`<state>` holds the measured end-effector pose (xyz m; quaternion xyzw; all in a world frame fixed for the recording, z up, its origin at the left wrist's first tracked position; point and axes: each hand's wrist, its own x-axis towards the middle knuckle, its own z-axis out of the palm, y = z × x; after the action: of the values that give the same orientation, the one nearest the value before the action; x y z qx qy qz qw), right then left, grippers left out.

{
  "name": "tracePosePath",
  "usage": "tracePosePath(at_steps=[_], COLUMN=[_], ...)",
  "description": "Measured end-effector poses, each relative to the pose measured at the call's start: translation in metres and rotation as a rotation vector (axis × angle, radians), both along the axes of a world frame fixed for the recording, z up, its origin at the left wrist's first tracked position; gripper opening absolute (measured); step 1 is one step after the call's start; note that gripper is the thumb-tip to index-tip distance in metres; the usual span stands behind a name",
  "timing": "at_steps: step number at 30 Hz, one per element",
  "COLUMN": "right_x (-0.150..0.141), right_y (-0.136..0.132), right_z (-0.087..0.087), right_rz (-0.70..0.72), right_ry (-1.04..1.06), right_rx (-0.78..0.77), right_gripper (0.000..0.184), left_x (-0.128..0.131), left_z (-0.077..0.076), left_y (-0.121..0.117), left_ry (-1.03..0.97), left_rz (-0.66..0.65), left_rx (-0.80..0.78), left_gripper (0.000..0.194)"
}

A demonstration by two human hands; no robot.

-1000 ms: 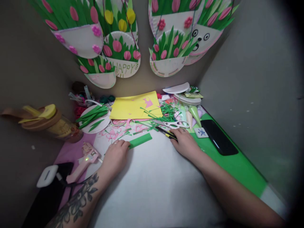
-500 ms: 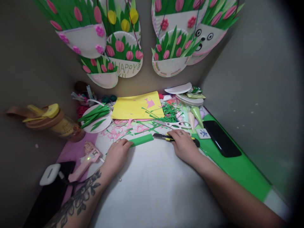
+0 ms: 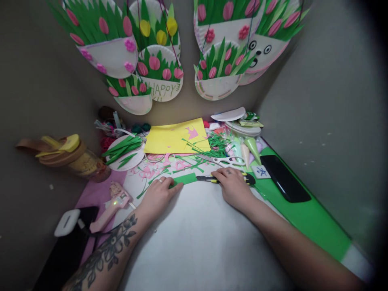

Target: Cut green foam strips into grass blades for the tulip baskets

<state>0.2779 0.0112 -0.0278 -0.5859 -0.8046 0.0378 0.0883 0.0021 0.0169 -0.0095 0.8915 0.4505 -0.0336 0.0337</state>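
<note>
My left hand (image 3: 159,196) is closed over the left part of a folded-looking green paper strip (image 3: 188,178), thumb and fingertips on it, against the white table surface. The strip's right end pokes out toward a black and yellow utility knife (image 3: 249,179). My right hand (image 3: 233,188) has its fingers closed around the knife's middle, with the blade end pointing left, close to the strip. Just behind the knife lie white-handled scissors (image 3: 228,161). My palms hide part of both held things.
Yellow paper (image 3: 169,139), green shreds (image 3: 220,143) and pink scraps (image 3: 148,171) lie behind my hands. A plate of green leaves (image 3: 138,159), a cup (image 3: 87,161) and a pink glue gun (image 3: 113,208) are left; a phone (image 3: 285,180) is right. Paper-plate flower baskets (image 3: 218,87) hang above.
My left hand has slid right along the green strip, covering more of it. My right hand stays on the utility knife with hardly any movement. The view has shifted slightly.
</note>
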Motion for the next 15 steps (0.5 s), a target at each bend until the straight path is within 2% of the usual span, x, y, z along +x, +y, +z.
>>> tracePosePath(at_steps=[4, 10, 15], right_x=[-0.001, -0.006, -0.007], right_y=[0.000, 0.004, 0.006], right_z=[-0.001, -0.002, -0.001], right_rz=[0.006, 0.017, 0.022], right_ry=[-0.025, -0.047, -0.048], right_rx=[-0.014, -0.010, -0.011], right_gripper=[0.049, 0.048, 0.048], left_x=[0.010, 0.017, 0.019], left_z=[0.002, 0.001, 0.000], left_y=[0.003, 0.005, 0.007], left_ry=[0.012, 0.059, 0.045], left_rz=[0.008, 0.010, 0.026], left_rx=[-0.047, -0.045, -0.058], left_gripper=[0.043, 0.055, 0.054])
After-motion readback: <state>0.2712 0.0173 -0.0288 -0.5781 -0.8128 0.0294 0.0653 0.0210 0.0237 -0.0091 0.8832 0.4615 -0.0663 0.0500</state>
